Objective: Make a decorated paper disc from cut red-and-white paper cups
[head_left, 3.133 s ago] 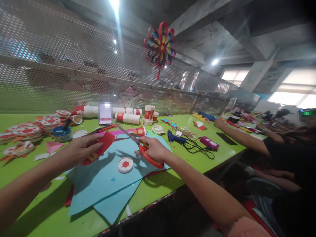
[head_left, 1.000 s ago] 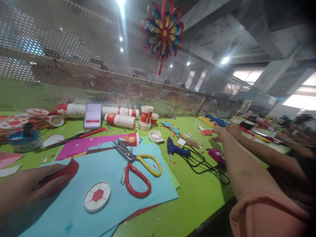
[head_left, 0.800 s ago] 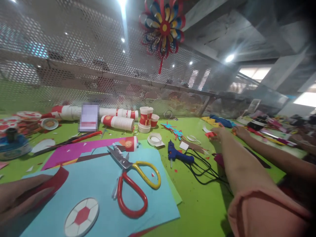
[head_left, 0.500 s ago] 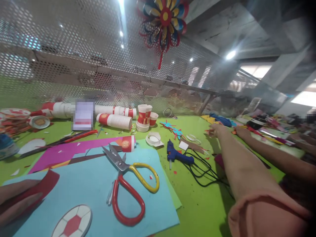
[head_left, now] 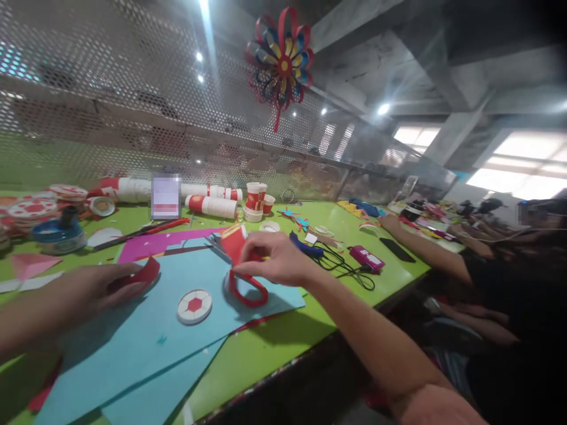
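My left hand (head_left: 113, 289) is closed on a curved piece of red paper (head_left: 148, 276) above the light blue sheet (head_left: 146, 330). My right hand (head_left: 270, 258) is over the large scissors (head_left: 248, 295), hiding much of them. Its fingers are pinched on a red and yellow paper piece (head_left: 232, 238), whose lower part is hidden behind them. Between my hands, a round white disc with a red centre (head_left: 195, 306) lies flat on the blue sheet.
Behind are stacked paper cups (head_left: 212, 206), a blue glue gun (head_left: 305, 245) with black cable, a magenta box (head_left: 367, 259) and a black phone-like slab (head_left: 397, 249). A blue jar (head_left: 59, 236) stands left. Another person's arm (head_left: 425, 241) reaches in at right.
My right hand has come back from the far right side of the table to the scissors, now with a red and yellow piece. The view has shifted, and my left hand still holds the red paper.
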